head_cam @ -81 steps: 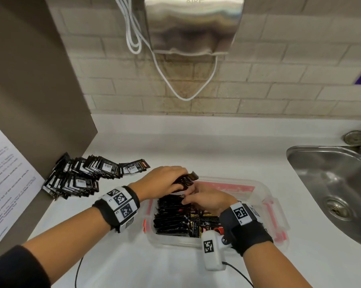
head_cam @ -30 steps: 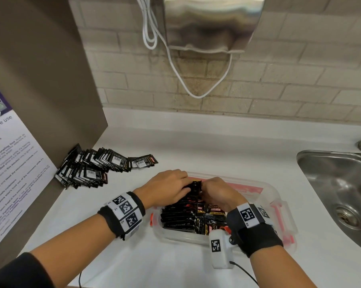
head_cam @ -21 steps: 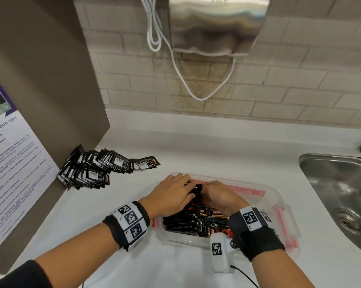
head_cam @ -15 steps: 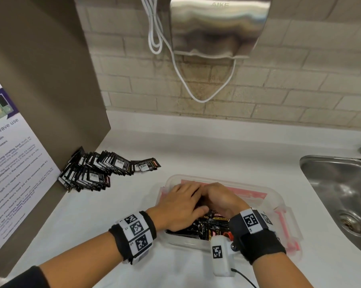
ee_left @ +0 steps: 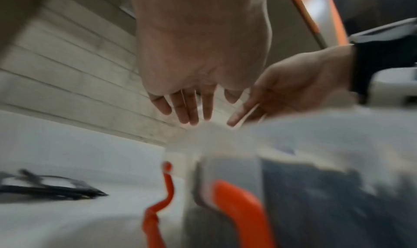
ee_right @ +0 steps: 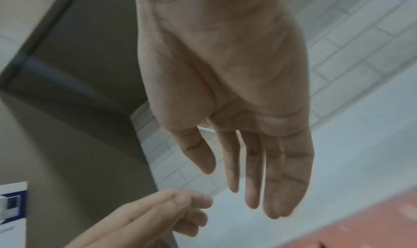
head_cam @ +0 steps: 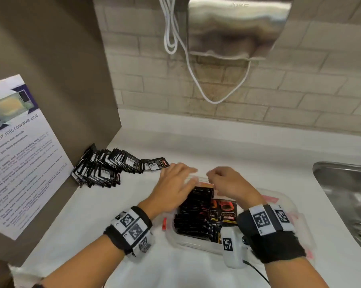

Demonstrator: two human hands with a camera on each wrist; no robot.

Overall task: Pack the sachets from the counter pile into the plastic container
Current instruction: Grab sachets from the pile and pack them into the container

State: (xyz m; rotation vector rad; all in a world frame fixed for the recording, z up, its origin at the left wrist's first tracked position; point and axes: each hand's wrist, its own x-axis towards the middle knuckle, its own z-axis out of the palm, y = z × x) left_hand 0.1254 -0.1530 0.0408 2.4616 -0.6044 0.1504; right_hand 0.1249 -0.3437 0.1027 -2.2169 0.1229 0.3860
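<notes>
Glossy black sachets (head_cam: 196, 213) fill rounded clear plastic container (head_cam: 287, 201).

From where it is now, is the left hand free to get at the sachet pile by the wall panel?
Probably yes. The left hand is open and empty, and only bare counter lies between it and the sachet pile.

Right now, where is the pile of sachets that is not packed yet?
In the head view the pile of sachets lies on the counter at far left, against the brown side panel, left of the plastic container.
</notes>
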